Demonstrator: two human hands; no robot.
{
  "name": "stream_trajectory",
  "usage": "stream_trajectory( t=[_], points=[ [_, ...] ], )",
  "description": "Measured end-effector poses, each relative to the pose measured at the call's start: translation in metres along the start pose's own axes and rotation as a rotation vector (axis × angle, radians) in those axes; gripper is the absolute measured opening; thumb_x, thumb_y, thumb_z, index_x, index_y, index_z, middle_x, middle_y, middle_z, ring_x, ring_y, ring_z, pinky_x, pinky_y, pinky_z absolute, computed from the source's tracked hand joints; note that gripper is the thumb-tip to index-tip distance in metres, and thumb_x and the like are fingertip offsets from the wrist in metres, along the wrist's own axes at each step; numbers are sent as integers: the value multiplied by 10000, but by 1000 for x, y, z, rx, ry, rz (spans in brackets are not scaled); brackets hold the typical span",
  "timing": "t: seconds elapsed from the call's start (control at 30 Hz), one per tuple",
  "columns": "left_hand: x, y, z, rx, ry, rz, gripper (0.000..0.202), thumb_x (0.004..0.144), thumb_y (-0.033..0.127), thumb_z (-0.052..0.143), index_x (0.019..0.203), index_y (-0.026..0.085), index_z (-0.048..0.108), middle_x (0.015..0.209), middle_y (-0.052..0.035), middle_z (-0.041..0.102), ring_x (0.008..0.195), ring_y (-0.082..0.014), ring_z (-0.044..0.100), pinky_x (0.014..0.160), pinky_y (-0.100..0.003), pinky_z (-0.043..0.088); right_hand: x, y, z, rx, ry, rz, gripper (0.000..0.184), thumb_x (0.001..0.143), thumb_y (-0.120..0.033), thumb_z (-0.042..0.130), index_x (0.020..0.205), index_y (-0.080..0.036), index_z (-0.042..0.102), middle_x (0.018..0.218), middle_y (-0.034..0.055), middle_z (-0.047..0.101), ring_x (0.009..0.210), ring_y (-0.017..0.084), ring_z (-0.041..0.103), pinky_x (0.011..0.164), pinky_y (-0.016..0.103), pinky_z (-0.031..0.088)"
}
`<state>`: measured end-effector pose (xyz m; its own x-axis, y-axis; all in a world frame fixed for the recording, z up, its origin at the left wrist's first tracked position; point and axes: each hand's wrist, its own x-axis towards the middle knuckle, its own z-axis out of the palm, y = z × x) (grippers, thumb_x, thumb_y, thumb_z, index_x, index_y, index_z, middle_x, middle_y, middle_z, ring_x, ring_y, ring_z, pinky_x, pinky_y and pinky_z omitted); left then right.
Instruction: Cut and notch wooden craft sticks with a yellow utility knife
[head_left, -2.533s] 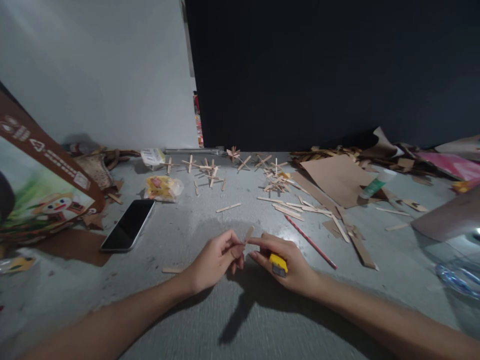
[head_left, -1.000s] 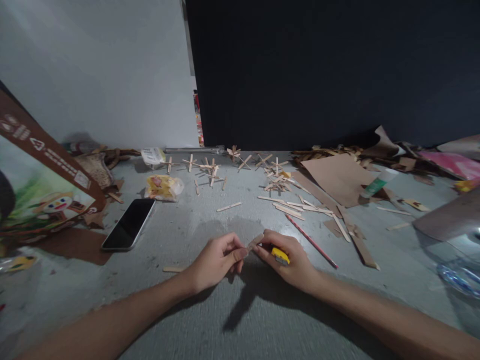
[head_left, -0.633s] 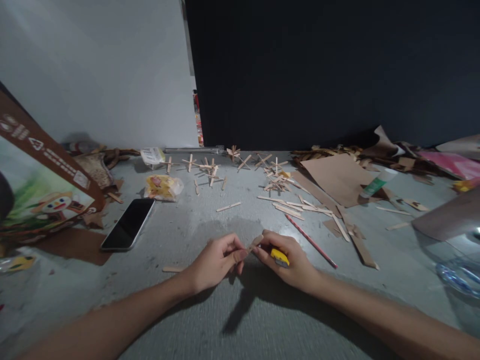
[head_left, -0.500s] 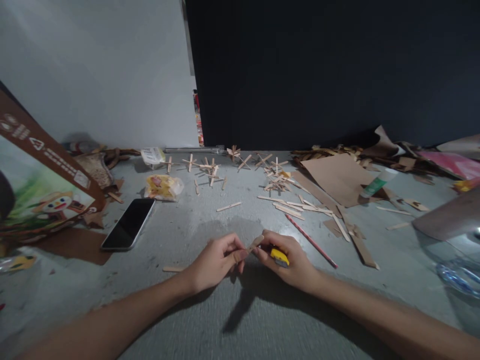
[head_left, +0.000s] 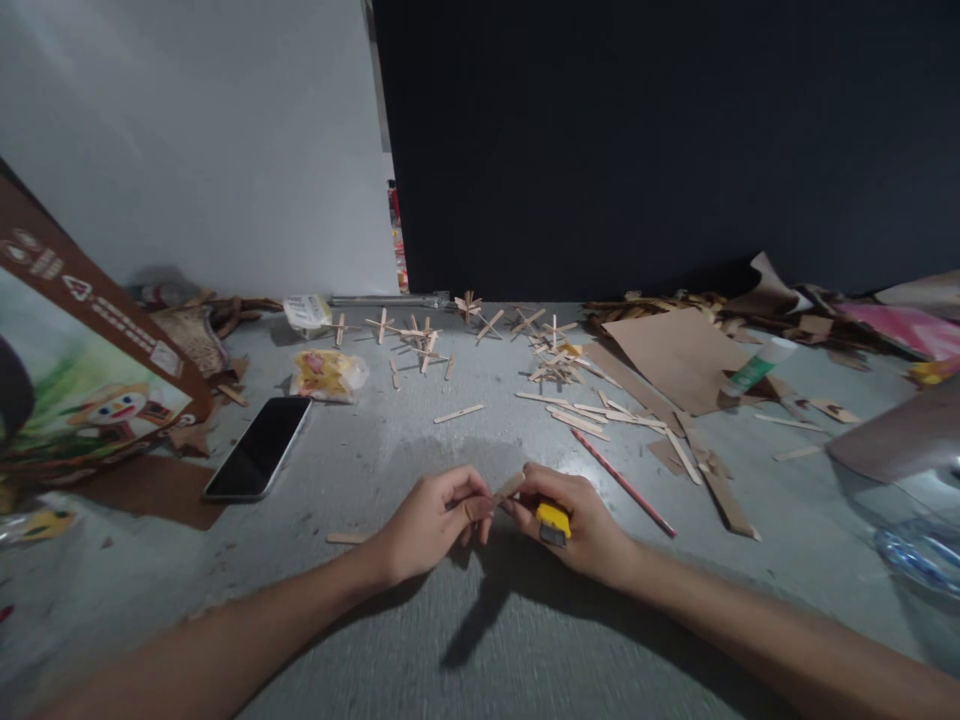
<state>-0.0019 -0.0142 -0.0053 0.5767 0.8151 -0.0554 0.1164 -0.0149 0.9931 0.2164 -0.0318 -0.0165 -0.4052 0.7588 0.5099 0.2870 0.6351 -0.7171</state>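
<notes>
My left hand is closed in a pinch on a short wooden craft stick, which points up and to the right between my two hands. In my right hand is a yellow utility knife, gripped with its dark end towards me. Its blade is hidden by the fingers near the stick. Another craft stick lies flat beside my left wrist, partly behind it. Farther off, one craft stick rests alone on the grey table.
Crossed stick shapes stand along the back. Loose sticks, a red pencil, brown card and a glue stick lie to the right. At left are a phone, a snack packet and a printed bag.
The yellow knife has turned a little in my right hand and shifted slightly left, showing more of its dark end. The left hand has barely moved.
</notes>
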Motion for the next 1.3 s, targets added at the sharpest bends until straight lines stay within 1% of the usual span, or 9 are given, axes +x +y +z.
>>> stream_trajectory(
  t=[0.1,0.2,0.3,0.43,0.6,0.73,0.93,1.13,1.3],
  points=[
    [2,-2,0,-22,28,1,470,921,654,656,845,200,562,637,16,627,534,-115,512,551,-252,385,0,-1,0,12,27,18,139,1040,-299,605,1033,-223,722,867,52,737,753,161,676,688,262,515],
    [2,-3,0,-37,41,0,485,921,668,655,866,195,567,637,17,632,524,-111,510,541,-249,380,0,-3,-2,-7,17,67,194,1033,-347,621,1104,-220,748,807,35,706,703,159,664,654,257,510],
    [2,-3,0,-44,45,1,485,925,671,651,876,197,562,631,21,635,510,-106,503,534,-246,375,-1,-3,-2,-12,8,113,237,1026,-383,622,1117,-211,758,784,28,689,676,154,646,633,250,498],
    [2,-3,1,-34,49,1,463,929,649,657,885,195,574,629,24,631,509,-107,504,534,-246,377,0,-1,-1,3,17,139,242,1015,-382,634,1128,-203,752,762,18,675,659,151,622,636,252,493],
    [1,-2,2,2,47,-2,423,947,601,646,876,190,580,634,18,638,510,-106,497,532,-247,374,4,-3,-2,50,-18,139,217,1024,-378,620,1016,-206,751,836,48,725,744,174,669,693,276,507],
    [-1,0,2,24,49,-15,413,943,592,647,869,191,580,635,19,637,516,-109,503,534,-248,376,5,-6,-4,59,-31,158,244,1029,-399,602,946,-207,728,843,53,731,733,171,661,672,271,494],
    [0,1,2,52,23,-28,405,939,586,641,868,193,576,638,15,637,522,-115,508,539,-253,386,3,-6,-4,38,-38,173,268,1027,-423,595,919,-209,714,756,21,680,656,149,606,617,250,453],
    [0,-1,2,86,25,-29,387,952,570,620,859,198,564,636,13,643,522,-117,506,542,-255,377,4,-5,-3,61,-35,193,265,1034,-423,588,940,-211,716,811,31,709,706,159,630,665,260,478],
    [0,0,2,67,18,-35,423,943,612,625,858,203,558,641,15,638,534,-118,510,555,-254,383,4,-2,-2,87,-33,234,324,1032,-495,593,944,-207,716,815,29,705,722,159,631,683,262,490]
  ],
)
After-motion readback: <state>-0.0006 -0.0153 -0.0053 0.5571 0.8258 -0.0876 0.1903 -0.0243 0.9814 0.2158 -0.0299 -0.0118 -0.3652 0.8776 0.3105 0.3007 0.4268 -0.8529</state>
